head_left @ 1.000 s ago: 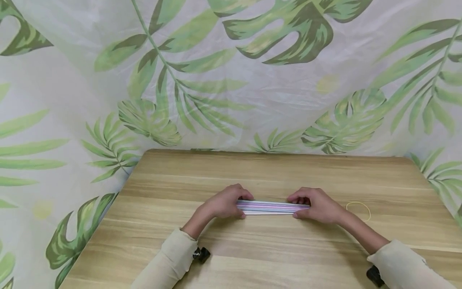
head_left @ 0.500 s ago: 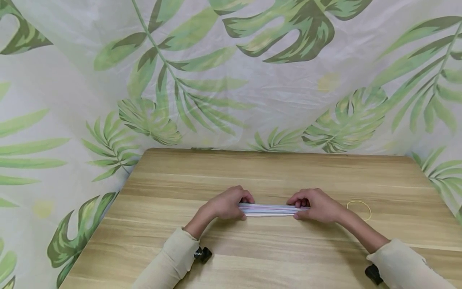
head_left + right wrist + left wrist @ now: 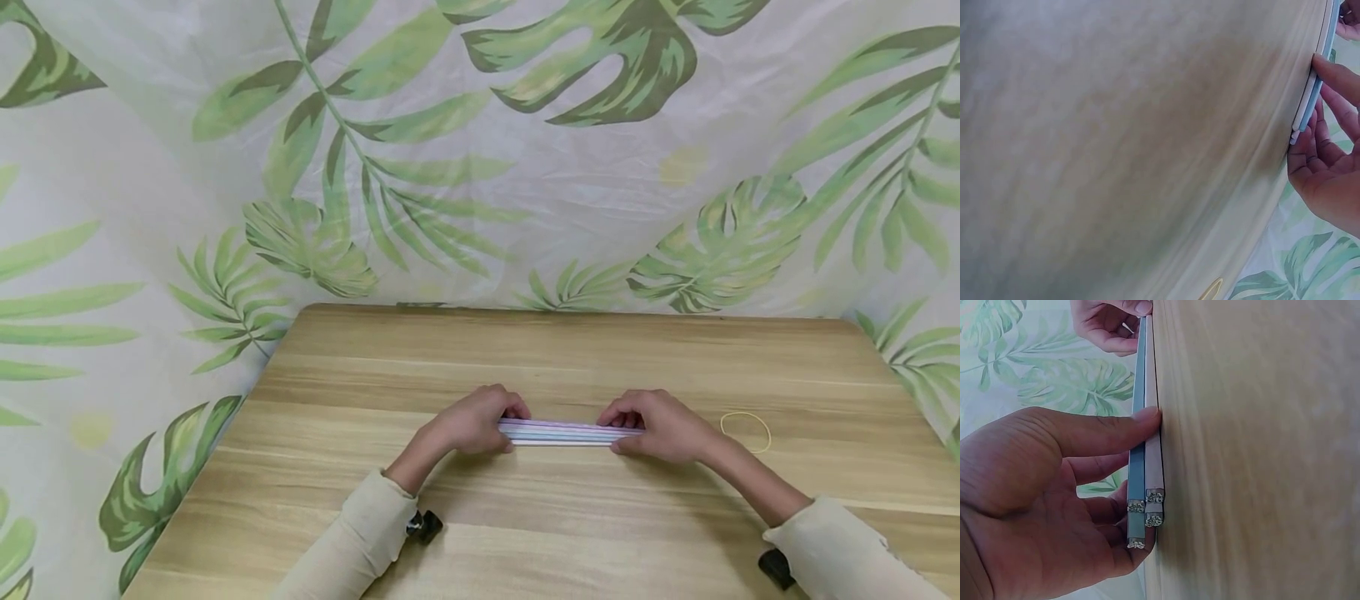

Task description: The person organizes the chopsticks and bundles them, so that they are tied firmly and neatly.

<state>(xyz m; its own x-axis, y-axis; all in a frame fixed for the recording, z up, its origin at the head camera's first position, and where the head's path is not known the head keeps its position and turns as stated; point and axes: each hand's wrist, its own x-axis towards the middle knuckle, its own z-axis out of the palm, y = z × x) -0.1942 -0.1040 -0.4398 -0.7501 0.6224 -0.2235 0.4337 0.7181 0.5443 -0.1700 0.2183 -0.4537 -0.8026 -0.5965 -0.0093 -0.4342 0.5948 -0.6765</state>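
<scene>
A bundle of pastel chopsticks (image 3: 562, 432) lies sideways low over the table between my two hands. My left hand (image 3: 476, 421) holds its left end, with the thumb on the near side and fingers on the far side. In the left wrist view, a blue chopstick (image 3: 1137, 462) and a pink chopstick (image 3: 1154, 450) have silver patterned ends that sit at uneven lengths beyond the thumb. At the other end, my right hand (image 3: 663, 427) grips the bundle the same way. Plain, thinner tips (image 3: 1298, 130) show beside its fingers in the right wrist view.
A yellow rubber band (image 3: 742, 413) lies on the wooden table (image 3: 525, 533), just beyond the right forearm. Behind the table's back edge hangs a leaf-patterned cloth (image 3: 450, 233). A small black device (image 3: 425, 527) sits at the left cuff, another (image 3: 776, 568) at the right.
The chopsticks have shifted within the grip: the purple ones now show along the far side rather than mid-bundle. My left hand has edged slightly right; the right hand stays nearly in place.
</scene>
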